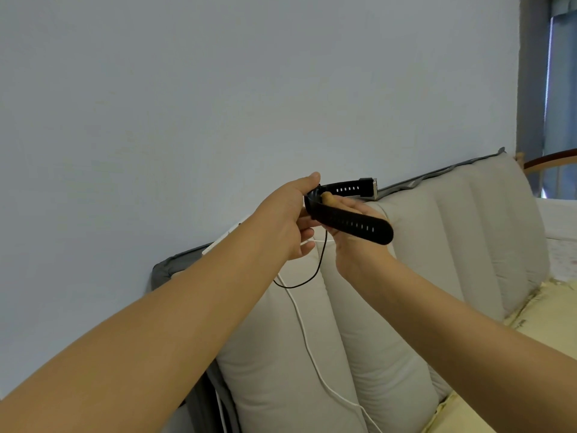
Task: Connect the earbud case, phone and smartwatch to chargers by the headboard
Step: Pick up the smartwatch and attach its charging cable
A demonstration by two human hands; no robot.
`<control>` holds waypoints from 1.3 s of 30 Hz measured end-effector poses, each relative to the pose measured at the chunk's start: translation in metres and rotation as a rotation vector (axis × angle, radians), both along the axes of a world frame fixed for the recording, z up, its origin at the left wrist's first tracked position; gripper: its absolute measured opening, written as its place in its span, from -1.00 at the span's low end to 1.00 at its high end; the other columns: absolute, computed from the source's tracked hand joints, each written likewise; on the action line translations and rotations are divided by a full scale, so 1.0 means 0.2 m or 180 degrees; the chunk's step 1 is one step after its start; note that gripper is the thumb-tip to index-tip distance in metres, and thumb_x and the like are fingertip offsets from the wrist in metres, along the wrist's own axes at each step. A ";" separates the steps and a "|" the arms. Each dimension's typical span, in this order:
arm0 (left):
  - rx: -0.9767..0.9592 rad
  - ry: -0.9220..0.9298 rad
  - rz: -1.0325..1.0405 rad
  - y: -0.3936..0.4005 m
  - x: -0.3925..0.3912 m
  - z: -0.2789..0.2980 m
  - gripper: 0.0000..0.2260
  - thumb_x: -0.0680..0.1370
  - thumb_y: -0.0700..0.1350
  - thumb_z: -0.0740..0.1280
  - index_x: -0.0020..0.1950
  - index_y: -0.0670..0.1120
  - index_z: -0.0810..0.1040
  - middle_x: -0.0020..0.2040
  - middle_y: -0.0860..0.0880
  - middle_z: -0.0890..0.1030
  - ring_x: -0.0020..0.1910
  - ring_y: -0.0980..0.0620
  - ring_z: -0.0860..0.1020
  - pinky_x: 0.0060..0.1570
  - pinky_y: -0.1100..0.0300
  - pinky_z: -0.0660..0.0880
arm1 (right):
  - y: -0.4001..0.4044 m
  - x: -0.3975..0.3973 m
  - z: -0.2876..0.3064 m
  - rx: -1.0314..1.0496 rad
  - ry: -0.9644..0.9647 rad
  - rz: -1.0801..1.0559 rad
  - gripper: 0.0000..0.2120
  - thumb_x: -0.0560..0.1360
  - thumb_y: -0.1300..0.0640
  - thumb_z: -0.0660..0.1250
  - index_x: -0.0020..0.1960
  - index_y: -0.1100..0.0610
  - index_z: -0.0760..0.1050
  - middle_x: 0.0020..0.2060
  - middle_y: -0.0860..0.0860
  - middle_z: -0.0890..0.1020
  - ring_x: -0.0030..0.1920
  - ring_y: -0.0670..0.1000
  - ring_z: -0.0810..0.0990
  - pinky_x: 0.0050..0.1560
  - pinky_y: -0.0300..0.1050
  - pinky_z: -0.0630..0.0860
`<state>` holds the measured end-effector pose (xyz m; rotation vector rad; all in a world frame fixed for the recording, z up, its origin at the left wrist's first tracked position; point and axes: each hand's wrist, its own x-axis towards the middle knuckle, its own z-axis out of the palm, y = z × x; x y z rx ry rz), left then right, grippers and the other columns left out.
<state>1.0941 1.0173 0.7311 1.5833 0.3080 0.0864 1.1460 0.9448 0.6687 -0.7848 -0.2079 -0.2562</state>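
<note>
Up by the padded headboard (406, 276), both hands are on the smartwatch (346, 214). The left hand (290, 220) pinches its body end, fingers closed; the right hand (356, 242) cups the lower strap from beneath, curled loosely. A thin black cable (312, 276) dangles below. It looks light, with floppy rubbery straps, so I'd grip the rigid case, not the bands.

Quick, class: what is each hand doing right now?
Left hand: closed on the smartwatch at its body end.
Right hand: supporting the smartwatch strap from beneath, fingers around it.
</note>
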 end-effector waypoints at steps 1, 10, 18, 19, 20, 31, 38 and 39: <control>-0.0006 0.0002 0.0003 0.00 0.00 -0.01 -0.66 0.44 0.17 0.38 -0.17 -0.12 0.53 -0.29 -0.04 0.53 -0.20 0.02 0.44 -0.17 0.12 0.44 | 0.00 0.00 0.00 -0.0062 0.0019 -0.0033 -0.92 0.41 0.25 0.44 -0.25 0.18 0.57 -0.31 0.08 0.65 -0.25 0.08 0.65 -0.06 -0.06 0.57; 0.0219 -0.0047 -0.0223 0.05 0.03 -0.02 -0.60 0.43 0.20 0.36 -0.05 -0.14 0.59 -0.23 -0.06 0.58 -0.27 0.04 0.46 -0.18 0.15 0.45 | -0.07 -0.04 0.02 -0.0710 -0.0141 -0.0521 -0.93 0.40 0.23 0.45 -0.25 0.14 0.60 -0.39 0.02 0.57 -0.38 -0.05 0.47 -0.24 -0.22 0.52; 0.0163 -0.0102 -0.0312 0.06 0.06 -0.03 -0.58 0.40 0.20 0.39 -0.03 -0.16 0.61 -0.25 -0.08 0.60 -0.27 0.01 0.46 -0.15 0.11 0.48 | -0.15 -0.02 0.02 -0.1047 -0.0455 -0.0563 -0.91 0.42 0.26 0.43 -0.24 0.11 0.60 -0.34 0.06 0.59 -0.38 -0.05 0.47 -0.28 -0.27 0.52; 0.0156 -0.0102 -0.0324 0.06 0.06 -0.03 -0.59 0.40 0.19 0.40 -0.06 -0.16 0.60 -0.27 -0.08 0.60 -0.28 0.01 0.46 -0.13 0.10 0.48 | -0.16 -0.02 0.02 -0.1081 -0.0493 -0.0586 -0.90 0.42 0.26 0.43 -0.24 0.10 0.60 -0.34 0.05 0.60 -0.37 -0.05 0.48 -0.26 -0.26 0.53; 0.0165 -0.0098 -0.0345 0.06 0.07 -0.03 -0.60 0.40 0.19 0.40 -0.08 -0.15 0.60 -0.28 -0.08 0.60 -0.28 0.01 0.46 -0.10 0.09 0.48 | -0.17 -0.01 0.02 -0.1110 -0.0529 -0.0608 -0.89 0.42 0.26 0.42 -0.24 0.09 0.60 -0.33 0.05 0.60 -0.35 -0.04 0.48 -0.25 -0.25 0.53; 0.0199 -0.0100 -0.0632 0.08 0.10 -0.05 -0.53 0.38 0.25 0.38 -0.03 -0.15 0.66 -0.26 -0.07 0.63 -0.24 0.01 0.50 -0.04 0.09 0.51 | -0.21 0.03 -0.02 -0.0889 -0.0669 -0.0325 -0.92 0.44 0.28 0.40 -0.19 0.12 0.61 -0.28 0.08 0.63 -0.31 0.00 0.55 -0.15 -0.17 0.54; 0.0137 -0.0128 -0.0568 0.06 0.09 -0.05 -0.60 0.41 0.23 0.37 -0.24 -0.13 0.61 -0.29 -0.07 0.62 -0.24 0.00 0.48 -0.06 0.09 0.48 | -0.20 0.04 -0.03 -0.0747 -0.0629 -0.0191 -0.92 0.45 0.28 0.38 -0.19 0.15 0.61 -0.29 0.08 0.64 -0.24 0.08 0.54 -0.19 -0.18 0.54; 0.0143 -0.0123 -0.0575 0.06 0.09 -0.05 -0.59 0.41 0.24 0.37 -0.24 -0.12 0.62 -0.30 -0.07 0.63 -0.24 0.00 0.49 -0.05 0.09 0.49 | -0.20 0.05 -0.03 -0.0759 -0.0644 -0.0182 -0.93 0.45 0.28 0.38 -0.18 0.16 0.61 -0.28 0.08 0.65 -0.21 0.10 0.54 -0.20 -0.19 0.54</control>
